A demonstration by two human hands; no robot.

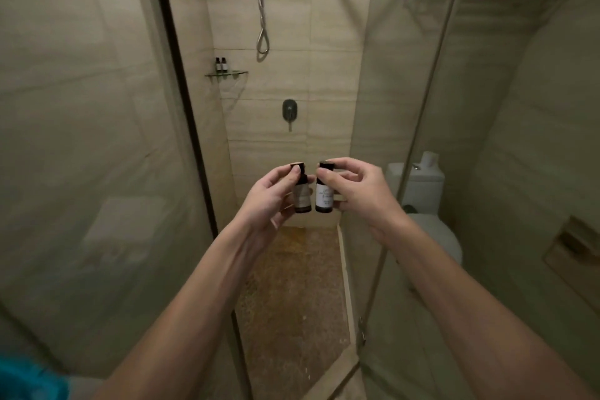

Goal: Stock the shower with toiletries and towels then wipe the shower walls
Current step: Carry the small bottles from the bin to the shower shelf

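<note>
I stand at the open shower doorway with both arms stretched forward. My left hand (264, 196) pinches a small dark toiletry bottle (302, 196) with a pale label. My right hand (355, 191) pinches a second small dark bottle (324, 195) with a white label. The two bottles are upright and side by side, nearly touching. Far inside, a glass corner shelf (227, 74) on the back wall carries two more small dark bottles (221, 65). The beige tiled shower wall (324, 75) fills the back.
A glass panel with a dark frame (181, 91) stands on the left, and the open glass door (418, 140) on the right. A shower hose (262, 10) and mixer handle (289, 109) hang on the back wall. The pebble floor (292, 286) lies below. A toilet (418, 191) sits behind the glass.
</note>
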